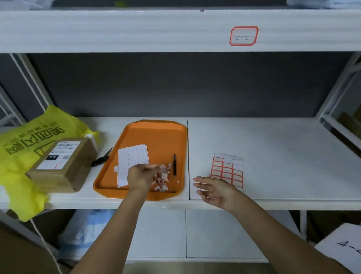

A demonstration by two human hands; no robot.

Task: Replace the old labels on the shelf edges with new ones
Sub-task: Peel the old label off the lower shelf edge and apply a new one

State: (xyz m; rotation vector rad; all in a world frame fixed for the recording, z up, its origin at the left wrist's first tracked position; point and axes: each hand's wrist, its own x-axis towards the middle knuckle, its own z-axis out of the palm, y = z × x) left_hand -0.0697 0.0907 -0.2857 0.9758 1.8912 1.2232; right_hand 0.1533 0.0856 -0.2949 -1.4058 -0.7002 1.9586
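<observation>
A yellow bag [14,145] lies at the left end of the middle shelf [284,150], with a cardboard box [63,165] resting on it and a pair of scissors [102,158] just beside the box.

Next comes an orange tray [157,134] holding an emptied label sheet [131,160]. The left arm reaches up and forward over the tray's front rim. The left hand [141,175] is knuckles-up above the sheet's lower corner, its fingers bunched together and pointing right at a pile of peeled label scraps [162,179]. The fingertips are blurred, so I cannot tell whether they pinch a scrap or only touch the pile. A thin black tool [174,164] lies just right of the scraps.

The right hand [214,191] is past the tray, over the shelf's front edge. Its palm is turned leftward, its fingers are straight and spread, and it holds nothing. It overlaps the near corner of the sheet of new red-bordered labels [227,170], which lies flat on the shelf.

One red-bordered label [243,35] is stuck on the upper shelf edge [124,33], above and to the right.
</observation>
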